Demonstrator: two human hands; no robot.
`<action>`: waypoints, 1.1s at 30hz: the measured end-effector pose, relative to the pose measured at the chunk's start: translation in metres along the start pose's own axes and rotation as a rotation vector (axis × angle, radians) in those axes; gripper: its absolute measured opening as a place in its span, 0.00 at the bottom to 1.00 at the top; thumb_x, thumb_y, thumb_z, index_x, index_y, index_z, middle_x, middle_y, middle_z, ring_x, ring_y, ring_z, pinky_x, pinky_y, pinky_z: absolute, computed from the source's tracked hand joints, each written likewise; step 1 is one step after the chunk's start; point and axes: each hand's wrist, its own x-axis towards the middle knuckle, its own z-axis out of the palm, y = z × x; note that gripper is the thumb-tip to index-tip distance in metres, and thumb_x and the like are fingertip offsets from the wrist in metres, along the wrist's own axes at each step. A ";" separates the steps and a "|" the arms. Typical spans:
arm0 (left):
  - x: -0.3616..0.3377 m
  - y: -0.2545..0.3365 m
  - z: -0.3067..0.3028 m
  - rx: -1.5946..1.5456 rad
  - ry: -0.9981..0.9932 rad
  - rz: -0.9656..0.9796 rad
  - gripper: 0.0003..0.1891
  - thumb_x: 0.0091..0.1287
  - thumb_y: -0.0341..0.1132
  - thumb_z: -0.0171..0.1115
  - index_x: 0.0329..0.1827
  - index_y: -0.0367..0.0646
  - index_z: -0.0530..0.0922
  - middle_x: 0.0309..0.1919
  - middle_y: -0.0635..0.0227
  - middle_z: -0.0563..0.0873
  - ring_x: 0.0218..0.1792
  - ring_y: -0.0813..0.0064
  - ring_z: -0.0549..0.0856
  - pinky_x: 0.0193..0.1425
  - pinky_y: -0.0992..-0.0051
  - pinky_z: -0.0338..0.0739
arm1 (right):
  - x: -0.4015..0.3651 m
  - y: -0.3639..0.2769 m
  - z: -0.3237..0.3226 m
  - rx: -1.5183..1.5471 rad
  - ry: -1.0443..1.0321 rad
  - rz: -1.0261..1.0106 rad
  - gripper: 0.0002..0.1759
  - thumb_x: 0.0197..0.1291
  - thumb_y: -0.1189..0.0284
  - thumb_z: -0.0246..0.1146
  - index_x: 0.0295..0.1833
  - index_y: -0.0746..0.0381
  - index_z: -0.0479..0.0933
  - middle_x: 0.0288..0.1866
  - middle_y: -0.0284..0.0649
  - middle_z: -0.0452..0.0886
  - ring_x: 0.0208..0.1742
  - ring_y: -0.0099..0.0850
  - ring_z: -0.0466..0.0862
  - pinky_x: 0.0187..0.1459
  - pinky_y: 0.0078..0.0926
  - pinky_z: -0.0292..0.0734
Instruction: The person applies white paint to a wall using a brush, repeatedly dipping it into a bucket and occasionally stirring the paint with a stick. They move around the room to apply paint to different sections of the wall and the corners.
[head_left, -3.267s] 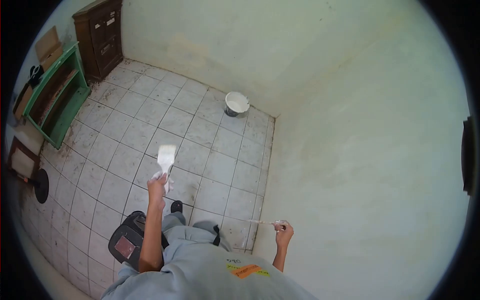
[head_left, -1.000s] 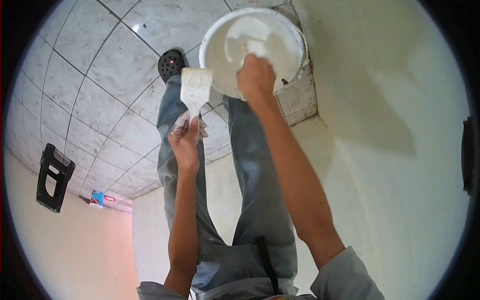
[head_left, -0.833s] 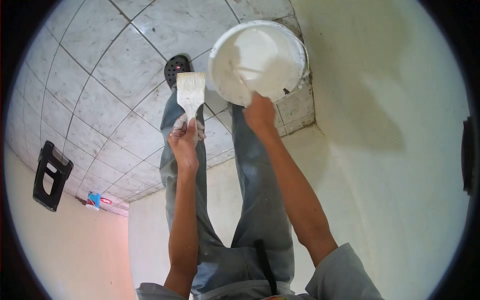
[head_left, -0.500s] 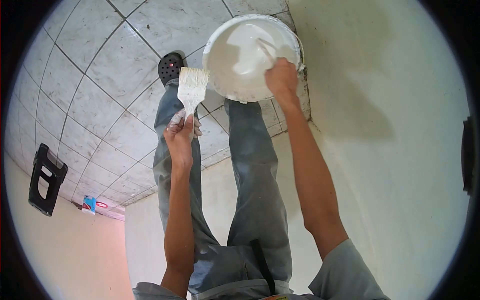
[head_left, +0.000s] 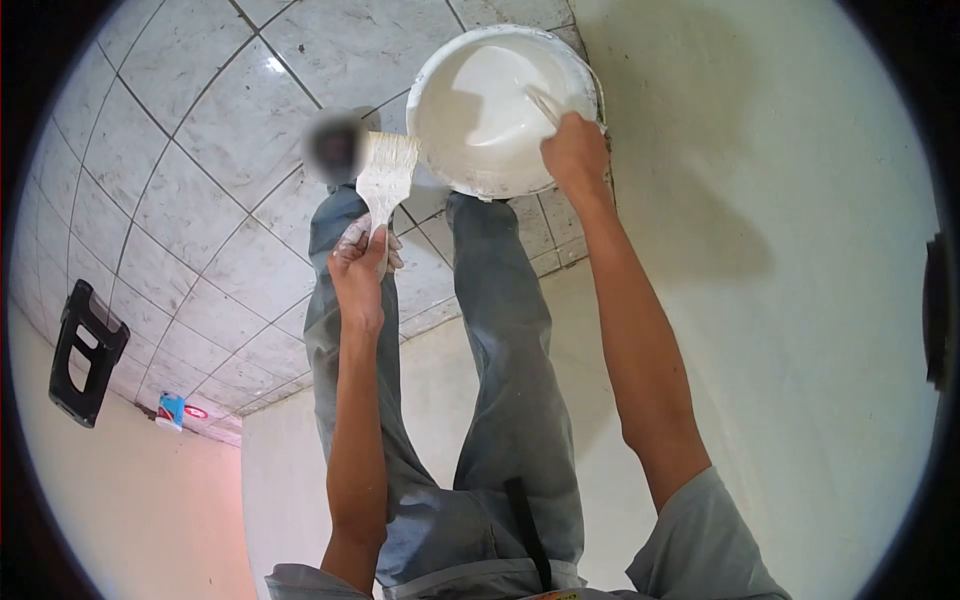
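Observation:
My left hand (head_left: pixel 360 262), smeared with white, is closed around the handle of a wide paintbrush (head_left: pixel 387 178). Its bristles point up and stand just left of the bucket. A large white bucket (head_left: pixel 424 82) sits on the tiles with white paint (head_left: pixel 497 103) inside. Over its right side, my right hand (head_left: pixel 577 156) is closed on a pale stick (head_left: pixel 541 104) whose far end reaches into the paint. What the stick's lower end looks like is hidden by the paint.
Grey marbled floor tiles (head_left: pixel 215 120) run up to a pale wall (head_left: pixel 800 400) on the right. A black step stool (head_left: pixel 88 350) stands at the left, with a small blue-and-white packet (head_left: pixel 171 410) near it. My legs (head_left: pixel 510 370) are below the bucket.
My right hand has moved slightly right and down, and the stick has shifted in the paint with it. My left hand holds the paintbrush nearly still. The view has shifted a little.

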 end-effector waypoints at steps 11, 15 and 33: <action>0.003 0.005 0.002 0.018 0.016 0.017 0.09 0.63 0.25 0.55 0.44 0.32 0.79 0.26 0.73 0.81 0.24 0.87 0.72 0.26 0.83 0.63 | -0.021 0.016 0.025 -0.148 -0.098 -0.088 0.12 0.45 0.71 0.64 0.37 0.64 0.78 0.38 0.50 0.81 0.44 0.44 0.82 0.46 0.39 0.77; 0.003 0.006 0.004 -0.011 0.006 0.019 0.10 0.63 0.24 0.55 0.45 0.32 0.79 0.25 0.72 0.80 0.22 0.87 0.72 0.25 0.83 0.63 | 0.012 0.000 -0.006 -0.126 -0.072 -0.039 0.13 0.44 0.71 0.65 0.38 0.64 0.78 0.38 0.50 0.81 0.45 0.44 0.81 0.46 0.40 0.77; 0.003 0.002 0.019 0.006 0.031 0.014 0.09 0.64 0.26 0.55 0.43 0.33 0.79 0.23 0.70 0.80 0.19 0.85 0.72 0.23 0.83 0.61 | 0.019 -0.015 -0.005 -0.004 0.089 -0.197 0.11 0.44 0.74 0.62 0.35 0.67 0.78 0.36 0.55 0.80 0.41 0.49 0.80 0.45 0.42 0.75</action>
